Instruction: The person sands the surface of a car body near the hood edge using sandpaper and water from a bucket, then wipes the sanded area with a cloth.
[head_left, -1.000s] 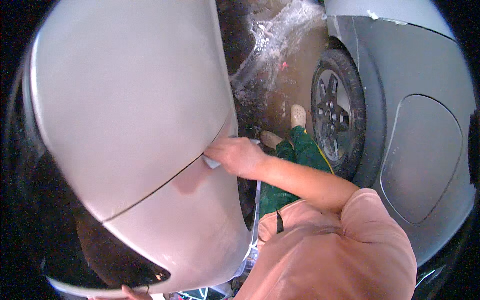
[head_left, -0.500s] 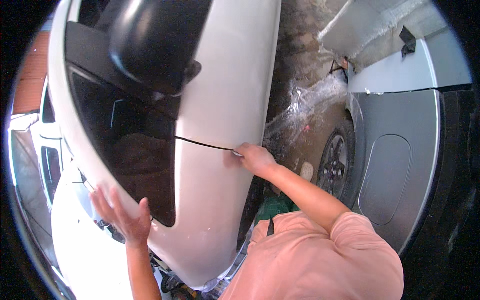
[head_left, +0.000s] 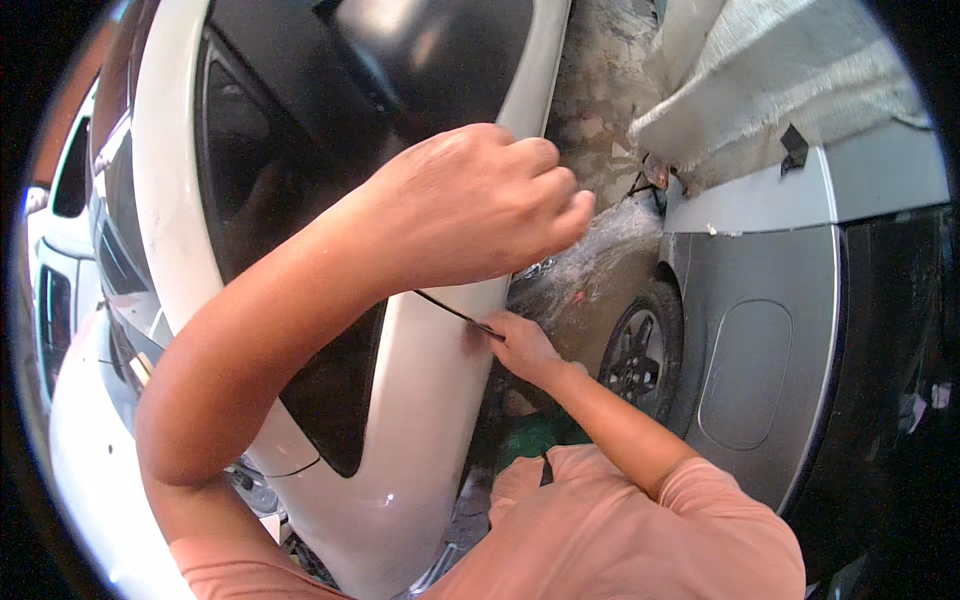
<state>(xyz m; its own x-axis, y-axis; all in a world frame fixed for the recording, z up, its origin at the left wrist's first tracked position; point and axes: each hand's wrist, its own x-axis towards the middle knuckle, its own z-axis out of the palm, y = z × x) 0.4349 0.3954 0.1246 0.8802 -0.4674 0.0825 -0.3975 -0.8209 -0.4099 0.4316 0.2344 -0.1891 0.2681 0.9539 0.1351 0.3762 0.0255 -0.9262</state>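
Clock from view centre. Right hand (head_left: 522, 345) just off centre toward 4–5 o'clock, at the panel gap (head_left: 445, 303) in the white car panel (head_left: 425, 400). Panel runs down toward 6–7 o'clock; gap ends by the fingertips. Right fingers bunched narrow; can't tell if they pinch something or just press the edge. Dull reddish patch (head_left: 474, 343) beside them, smear or reflection unclear. Left hand (head_left: 490, 205) at 12, raised above the car, fingers curled; palm hidden, can't tell if it holds anything. Dark window (head_left: 335, 420) at 8. Grey car (head_left: 750, 360) at 3–4, wheel (head_left: 640, 350) nearer in.

Risks, my judgement: right fingertips could slip along the gap edge and scuff the paint if pressure is uneven; a hard edge could nick skin. Left forearm crosses above the window; dropping it could knock the body. Tight space between cars, so leaning back could brush the grey one.
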